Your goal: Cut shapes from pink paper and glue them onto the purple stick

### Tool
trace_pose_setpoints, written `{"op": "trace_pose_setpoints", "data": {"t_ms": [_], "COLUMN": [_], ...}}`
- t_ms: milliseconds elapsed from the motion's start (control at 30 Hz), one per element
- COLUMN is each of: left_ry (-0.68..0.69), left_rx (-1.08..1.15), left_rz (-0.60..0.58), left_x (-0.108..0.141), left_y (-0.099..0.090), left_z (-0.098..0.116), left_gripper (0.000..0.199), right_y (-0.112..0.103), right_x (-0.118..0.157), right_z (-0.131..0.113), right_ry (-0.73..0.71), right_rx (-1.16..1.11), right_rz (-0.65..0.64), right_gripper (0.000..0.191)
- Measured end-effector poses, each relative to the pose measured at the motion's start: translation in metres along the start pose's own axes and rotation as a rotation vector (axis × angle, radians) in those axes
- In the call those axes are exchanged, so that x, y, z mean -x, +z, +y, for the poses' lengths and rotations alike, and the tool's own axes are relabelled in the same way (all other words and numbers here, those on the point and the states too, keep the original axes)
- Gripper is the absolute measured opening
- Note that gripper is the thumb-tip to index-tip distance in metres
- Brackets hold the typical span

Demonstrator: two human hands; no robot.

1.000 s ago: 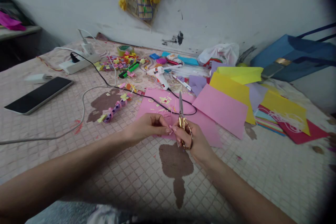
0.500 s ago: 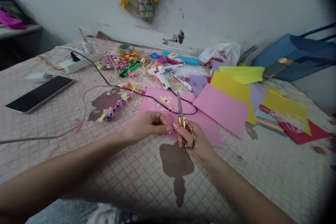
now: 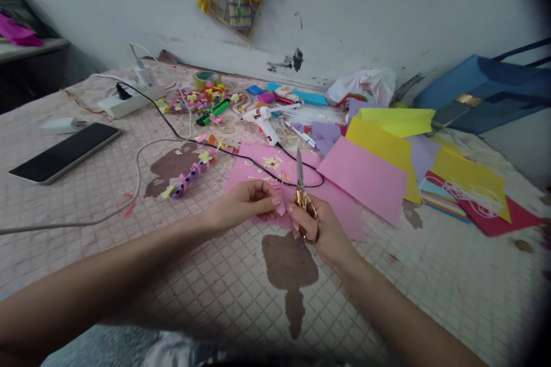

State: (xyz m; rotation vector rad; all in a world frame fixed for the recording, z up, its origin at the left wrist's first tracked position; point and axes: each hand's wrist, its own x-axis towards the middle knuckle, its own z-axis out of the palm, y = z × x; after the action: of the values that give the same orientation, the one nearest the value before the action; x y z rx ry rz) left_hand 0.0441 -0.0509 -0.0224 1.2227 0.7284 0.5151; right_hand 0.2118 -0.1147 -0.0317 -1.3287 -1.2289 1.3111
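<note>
Between the thumb and fingers of my left hand (image 3: 253, 202) is a small pink paper strip (image 3: 282, 206), partly covered by the fingertips. Gold-handled scissors (image 3: 300, 183) are gripped in my right hand (image 3: 316, 221), their blades together and pointing away from me. The right fingertips are close to the strip; whether they touch it I cannot tell. Beneath both hands lies a pink paper sheet (image 3: 344, 212) scattered with yellow paper scraps (image 3: 271, 164). To the left rests a purple spotted stick (image 3: 189, 178) wrapped in pink, with yellow paper flowers.
A white glue gun (image 3: 264, 126) lies beyond the hands, its black cord (image 3: 241, 156) crossing the pink sheet. At left are a phone (image 3: 66, 152) and a power strip (image 3: 129, 102). Coloured papers (image 3: 374, 143) spread to the right. A green cutter (image 3: 214, 113) lies by a flower pile (image 3: 193, 100).
The scissors have shifted slightly right and their blades point more upright. More of the pink strip shows between my hands, which are slightly farther apart.
</note>
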Motion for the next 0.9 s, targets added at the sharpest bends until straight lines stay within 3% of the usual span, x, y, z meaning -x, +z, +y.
{"op": "trace_pose_setpoints", "data": {"t_ms": [267,900], "left_ry": [-0.121,-0.158], "left_rx": [-0.007,0.049], "left_rz": [-0.122,-0.082], "left_x": [0.0008,0.0007], "left_y": [-0.0004,0.0003], "left_z": [-0.0035,-0.0054], "left_gripper": [0.024,0.022], "right_y": [0.0016,-0.0003], "right_x": [-0.0004,-0.0005], "right_z": [-0.0033,0.0028], "right_ry": [-0.044,-0.034], "right_rx": [0.072,0.016], "right_rz": [0.046,0.001], "right_gripper": [0.02,0.019]}}
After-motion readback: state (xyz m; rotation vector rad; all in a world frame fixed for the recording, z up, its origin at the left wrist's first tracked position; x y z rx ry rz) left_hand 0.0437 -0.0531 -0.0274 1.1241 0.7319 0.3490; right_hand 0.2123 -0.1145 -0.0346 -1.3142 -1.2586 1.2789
